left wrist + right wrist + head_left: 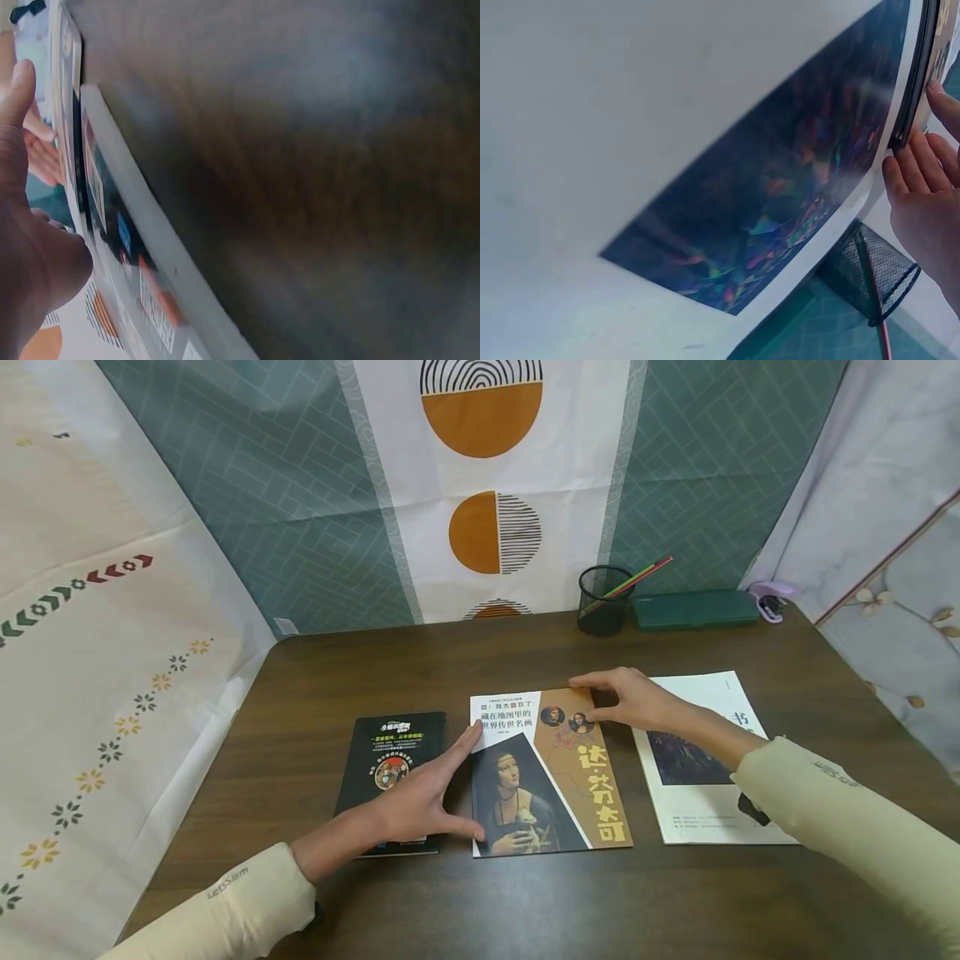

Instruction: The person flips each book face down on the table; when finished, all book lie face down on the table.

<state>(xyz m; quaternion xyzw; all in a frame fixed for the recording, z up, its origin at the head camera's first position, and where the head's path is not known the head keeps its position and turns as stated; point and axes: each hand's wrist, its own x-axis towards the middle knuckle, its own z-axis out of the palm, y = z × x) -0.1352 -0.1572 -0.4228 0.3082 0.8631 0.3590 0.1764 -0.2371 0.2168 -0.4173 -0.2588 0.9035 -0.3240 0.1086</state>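
A dark wood-grain table (412, 664) fills the foreground, backed by a green brick-patterned cloth (292, 485) with a white strip (585, 518) of orange half-circles down its middle. Along the back edge stands a black mesh cup (600, 617), slim sticks (637, 580) in red and green leaning out to the right, and just beside it a long green case (693, 612), with a lilac object (768, 599) at the far end.

Now to the front, three books in a row! The middle book (528, 777) lies flat, cover up, a painted figure holding a pale animal on its left part, a tan panel on its right. And both hands are on it! The left hand (431, 793), thumb and fingers spread wide, meets its left edge, fingertips up high, thumb down near the lower corner. Across the way, the right hand (633, 700) works the upper right corner, fingers fairly straight at the top, thumb on the tan panel at the side; whether it presses or merely touches, one cannot tell.

To the left sits a dark book (397, 750), partly under the left forearm. On the right, a white book (697, 814) with a dark picture, the right forearm passing above it. Pale sleeves (258, 902) on both arms!
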